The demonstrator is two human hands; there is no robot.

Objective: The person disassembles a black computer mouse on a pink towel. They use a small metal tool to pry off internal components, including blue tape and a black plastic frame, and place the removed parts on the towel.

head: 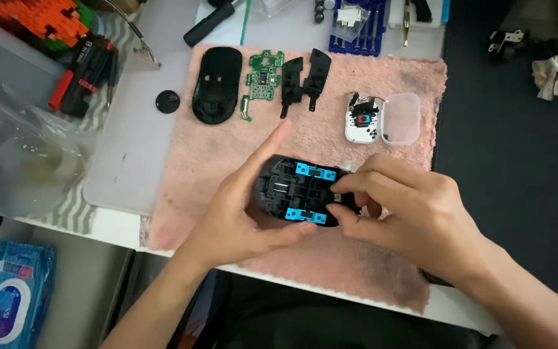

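We note the left hand [243, 210] cupping the opened black mouse shell [298, 190] above the pink towel [369, 123], forefinger raised. The right hand [408, 207] pinches the shell's right edge. Behind, a small clear case [382, 118] lies open, holding small dark parts.

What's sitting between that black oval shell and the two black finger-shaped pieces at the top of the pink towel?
A green circuit board lies between the black oval shell and the two black button pieces, flat on the pink towel, in the head view.
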